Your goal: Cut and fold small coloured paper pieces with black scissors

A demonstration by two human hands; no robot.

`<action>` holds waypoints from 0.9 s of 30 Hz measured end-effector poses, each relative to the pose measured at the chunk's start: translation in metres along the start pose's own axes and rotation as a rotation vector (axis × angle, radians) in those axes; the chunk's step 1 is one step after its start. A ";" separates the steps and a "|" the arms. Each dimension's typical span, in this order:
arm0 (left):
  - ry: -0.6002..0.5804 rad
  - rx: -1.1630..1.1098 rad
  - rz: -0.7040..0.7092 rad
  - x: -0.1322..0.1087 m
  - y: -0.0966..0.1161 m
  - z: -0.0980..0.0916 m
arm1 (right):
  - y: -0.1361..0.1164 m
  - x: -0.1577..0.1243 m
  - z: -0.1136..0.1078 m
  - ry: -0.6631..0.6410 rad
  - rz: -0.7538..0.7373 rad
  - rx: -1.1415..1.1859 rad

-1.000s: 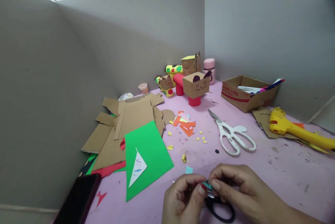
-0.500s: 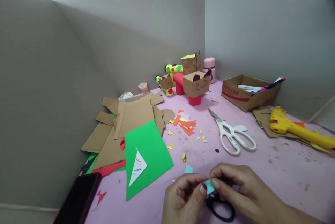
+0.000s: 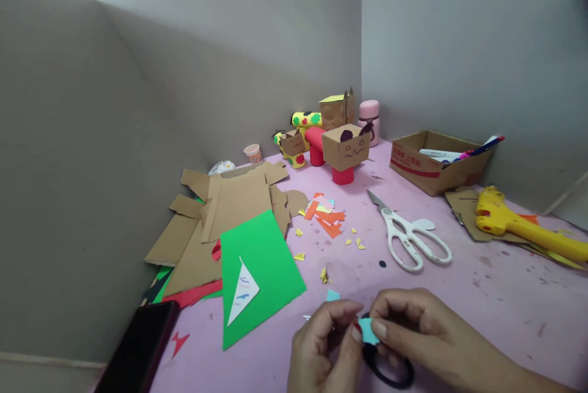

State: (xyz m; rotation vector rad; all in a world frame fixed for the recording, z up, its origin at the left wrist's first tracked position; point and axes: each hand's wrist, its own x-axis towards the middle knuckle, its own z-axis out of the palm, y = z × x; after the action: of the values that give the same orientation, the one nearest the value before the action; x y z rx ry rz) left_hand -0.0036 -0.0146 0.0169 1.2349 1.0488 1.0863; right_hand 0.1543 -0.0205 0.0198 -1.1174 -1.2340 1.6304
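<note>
Between my two hands, near the front of the table, is a small piece of light blue paper (image 3: 368, 331). My left hand (image 3: 328, 344) pinches its left edge between thumb and finger. On the opposite side, my right hand (image 3: 425, 335) grips the paper the same way. Just below the paper show the black handles of a pair of scissors (image 3: 404, 374); their blades are mostly hidden by my left hand. Another light blue scrap (image 3: 333, 295) lies on the table beyond my left hand.
White-handled scissors (image 3: 408, 240) lie ahead, left of a yellow glue gun (image 3: 519, 221). A cardboard box (image 3: 416, 166) holds pens. A cardboard cat figure (image 3: 346, 151) with a red body stands at the back. Green paper (image 3: 271, 276), cardboard (image 3: 241, 203) and a phone (image 3: 140, 344) are on the left.
The blue paper has turned a little and shows more of its face between my fingers. My right fingertips have shifted slightly on it. The view has moved a touch.
</note>
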 end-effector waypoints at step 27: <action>-0.100 0.109 0.178 0.004 -0.002 -0.006 | 0.000 0.004 -0.002 0.049 0.027 0.096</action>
State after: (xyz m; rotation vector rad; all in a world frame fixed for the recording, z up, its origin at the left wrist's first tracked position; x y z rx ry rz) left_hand -0.0084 -0.0101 0.0150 1.4775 0.9457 1.1021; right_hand 0.1556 -0.0164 0.0188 -1.1115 -1.1021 1.6553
